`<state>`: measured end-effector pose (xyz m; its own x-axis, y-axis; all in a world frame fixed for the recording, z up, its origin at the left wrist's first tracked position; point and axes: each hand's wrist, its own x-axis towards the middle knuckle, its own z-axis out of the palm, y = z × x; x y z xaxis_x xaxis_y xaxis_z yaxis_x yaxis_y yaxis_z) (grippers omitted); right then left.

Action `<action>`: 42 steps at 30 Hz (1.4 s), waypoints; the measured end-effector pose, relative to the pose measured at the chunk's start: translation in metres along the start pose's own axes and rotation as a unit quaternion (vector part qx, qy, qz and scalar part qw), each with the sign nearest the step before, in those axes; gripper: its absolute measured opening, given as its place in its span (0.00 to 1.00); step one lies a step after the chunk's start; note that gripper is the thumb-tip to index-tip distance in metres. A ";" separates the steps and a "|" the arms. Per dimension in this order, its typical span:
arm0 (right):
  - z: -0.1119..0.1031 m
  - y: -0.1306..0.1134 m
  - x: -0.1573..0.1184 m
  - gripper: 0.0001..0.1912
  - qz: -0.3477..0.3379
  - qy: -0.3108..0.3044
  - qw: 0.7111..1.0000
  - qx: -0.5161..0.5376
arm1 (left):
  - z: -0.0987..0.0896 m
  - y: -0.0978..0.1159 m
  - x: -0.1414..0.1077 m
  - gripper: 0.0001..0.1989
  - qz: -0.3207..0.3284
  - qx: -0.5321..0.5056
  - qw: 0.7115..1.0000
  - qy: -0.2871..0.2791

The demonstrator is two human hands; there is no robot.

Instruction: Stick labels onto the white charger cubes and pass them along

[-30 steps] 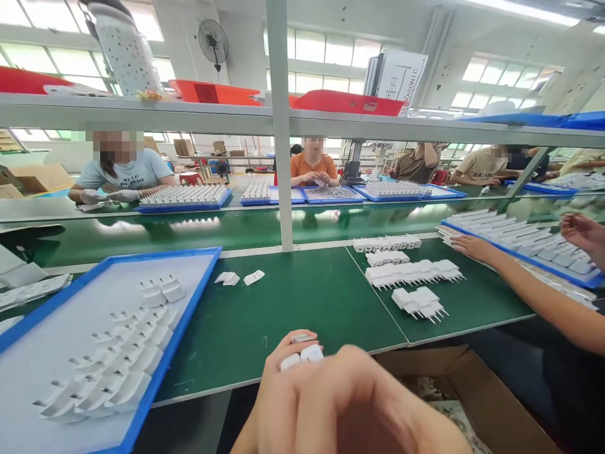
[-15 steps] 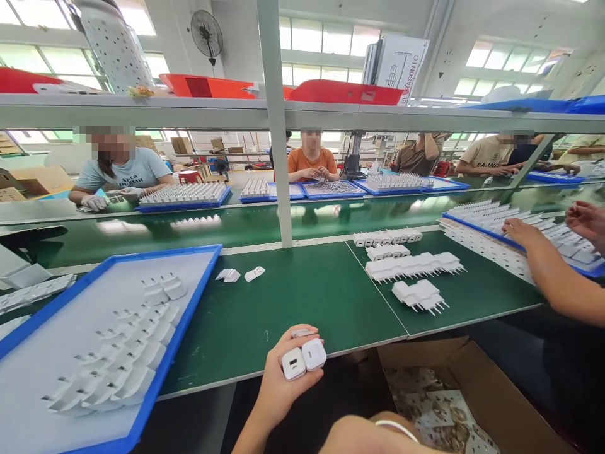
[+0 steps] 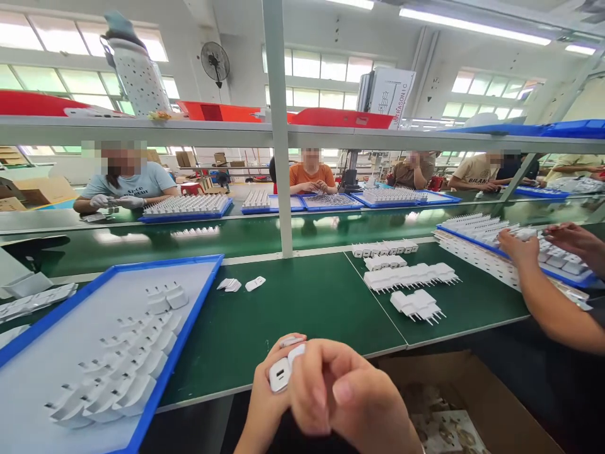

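Observation:
Two white power adapters (image 3: 280,376) sit side by side in my left hand (image 3: 263,396), above the near edge of the green bench. One shows a dark port slot; the other is mostly hidden. A small white piece (image 3: 290,341) lies along the left fingers. My right hand (image 3: 350,394) is curled in front of the adapters, its fingers bent together. Whether anything is between those fingers is hidden. Beyond my hands, several small flat white pieces (image 3: 229,285) lie on the bench.
At left, a blue-rimmed tray (image 3: 210,271) bears rows of white plug housings (image 3: 135,359). More adapters (image 3: 411,275) stand in rows at right. A co-worker's hands (image 3: 522,247) are over another tray (image 3: 477,232). A post (image 3: 278,157) rises from the bench; a cardboard box (image 3: 491,391) is below.
My right hand has risen from the bottom of the view to the adapters, covering part of them. The left hand has shifted slightly left. The view has tipped upward a little.

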<state>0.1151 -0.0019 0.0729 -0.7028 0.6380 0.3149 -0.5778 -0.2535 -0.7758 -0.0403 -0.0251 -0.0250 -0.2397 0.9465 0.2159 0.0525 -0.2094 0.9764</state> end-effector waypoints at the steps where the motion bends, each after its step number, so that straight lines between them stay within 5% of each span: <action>1: -0.008 0.004 0.000 0.13 0.004 0.007 1.000 0.006 | -0.002 0.007 -0.004 0.19 -0.001 -0.005 1.000 0.020; 8: -0.060 0.025 -0.041 0.10 0.013 0.164 0.985 0.049 | 0.002 0.060 -0.029 0.19 0.024 -0.025 0.994 0.100; 15: -0.047 0.039 -0.043 0.09 0.016 0.175 0.983 -0.050 | 0.007 0.075 -0.039 0.18 0.073 0.012 0.995 0.060; 20: -0.037 0.027 -0.028 0.10 -0.041 0.160 0.978 -0.128 | 0.008 0.079 -0.047 0.21 0.105 0.049 0.993 0.015; 26: -0.038 0.023 -0.012 0.10 0.027 0.038 0.988 -0.145 | 0.007 0.073 -0.054 0.22 0.001 -0.146 0.989 -0.023; 30: -0.047 0.038 -0.011 0.13 0.051 0.017 0.995 -0.082 | 0.008 0.063 -0.054 0.25 -0.107 -0.311 0.943 -0.042; 34: -0.057 0.045 -0.013 0.15 0.008 0.029 0.991 -0.132 | 0.011 0.056 -0.052 0.23 -0.149 -0.374 0.914 -0.057; 38: -0.057 0.042 -0.017 0.11 -0.061 0.098 0.961 -0.253 | 0.015 0.054 -0.051 0.22 -0.155 -0.355 0.919 -0.069; 42: -0.052 0.045 -0.025 0.06 -0.180 0.198 0.888 -0.374 | 0.022 0.058 -0.048 0.23 -0.140 -0.306 0.940 -0.061</action>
<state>0.1276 0.0085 0.0018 -0.2421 0.8225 0.5146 -0.1933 0.4789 -0.8563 -0.0047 -0.0778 0.0208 -0.0458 0.9989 -0.0139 -0.5716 -0.0148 0.8204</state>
